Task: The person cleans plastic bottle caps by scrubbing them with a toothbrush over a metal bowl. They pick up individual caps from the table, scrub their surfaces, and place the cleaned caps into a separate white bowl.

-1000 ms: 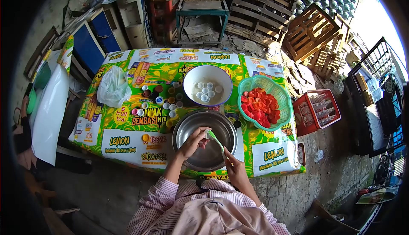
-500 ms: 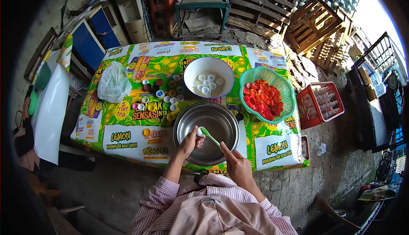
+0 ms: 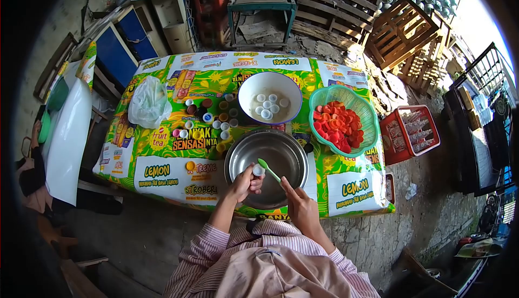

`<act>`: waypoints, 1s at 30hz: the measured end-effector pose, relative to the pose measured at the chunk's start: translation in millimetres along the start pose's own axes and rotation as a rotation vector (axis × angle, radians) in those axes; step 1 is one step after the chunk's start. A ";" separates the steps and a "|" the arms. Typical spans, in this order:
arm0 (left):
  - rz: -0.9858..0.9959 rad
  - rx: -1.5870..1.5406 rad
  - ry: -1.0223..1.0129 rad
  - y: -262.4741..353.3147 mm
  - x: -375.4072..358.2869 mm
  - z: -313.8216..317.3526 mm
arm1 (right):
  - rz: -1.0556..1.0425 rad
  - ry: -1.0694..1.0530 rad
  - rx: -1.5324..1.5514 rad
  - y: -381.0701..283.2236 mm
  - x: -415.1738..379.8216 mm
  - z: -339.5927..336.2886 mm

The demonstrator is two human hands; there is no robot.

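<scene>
My left hand (image 3: 244, 185) pinches a white bottle cap (image 3: 259, 171), its hollow side facing up, over the steel basin (image 3: 231, 157). In my right hand (image 3: 301, 207) is a green toothbrush (image 3: 273, 175), its head close beside the cap. Behind the basin, a white bowl (image 3: 245, 95) has several white caps (image 3: 265, 113) in some cloudy liquid. Red caps or discs (image 3: 339, 128) fill a green plastic basket (image 3: 365, 104) to the right. Left of the basin, loose caps of mixed colours (image 3: 207, 117) lie on the table.
A printed plastic sheet covers the table (image 3: 162, 176). On its left lies a clear plastic bag (image 3: 149, 103); one yellow cap (image 3: 190, 166) sits nearer the front. A red crate (image 3: 397, 141) stands off the right edge. Wooden pallets (image 3: 338, 11) and a small table (image 3: 259, 1) are behind.
The cap in my left hand has turned so its hollow shows, and the toothbrush head has shifted from over it to its upper right edge. The whole view has moved slightly.
</scene>
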State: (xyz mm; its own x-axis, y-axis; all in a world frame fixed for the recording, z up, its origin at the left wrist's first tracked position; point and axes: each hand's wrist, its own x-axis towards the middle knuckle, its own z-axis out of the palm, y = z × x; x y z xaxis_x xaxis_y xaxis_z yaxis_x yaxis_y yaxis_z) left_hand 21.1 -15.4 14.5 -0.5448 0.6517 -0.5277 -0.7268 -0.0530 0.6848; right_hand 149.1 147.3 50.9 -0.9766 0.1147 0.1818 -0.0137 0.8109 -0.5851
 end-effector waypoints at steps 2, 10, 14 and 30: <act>-0.053 -0.055 -0.045 2.7 0.5 3.0 | -0.004 0.003 0.020 1.9 -0.6 6.7; -0.055 -0.154 -0.163 1.2 5.2 4.4 | 0.057 -0.014 0.070 0.1 -1.5 10.5; -0.042 -0.110 -0.126 -0.6 7.0 3.9 | 0.055 0.066 0.139 -0.3 2.0 7.1; 0.046 -0.297 -0.121 -0.5 7.0 -2.8 | -0.004 0.026 0.062 6.2 -8.6 4.8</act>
State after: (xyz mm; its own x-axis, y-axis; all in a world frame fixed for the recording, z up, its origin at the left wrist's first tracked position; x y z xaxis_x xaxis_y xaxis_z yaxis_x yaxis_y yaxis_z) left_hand 16.4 -12.9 9.0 -0.5388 0.7279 -0.4240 -0.8027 -0.2909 0.5207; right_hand 156.4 148.5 41.8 -0.9707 0.1267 0.2040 -0.0319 0.7742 -0.6322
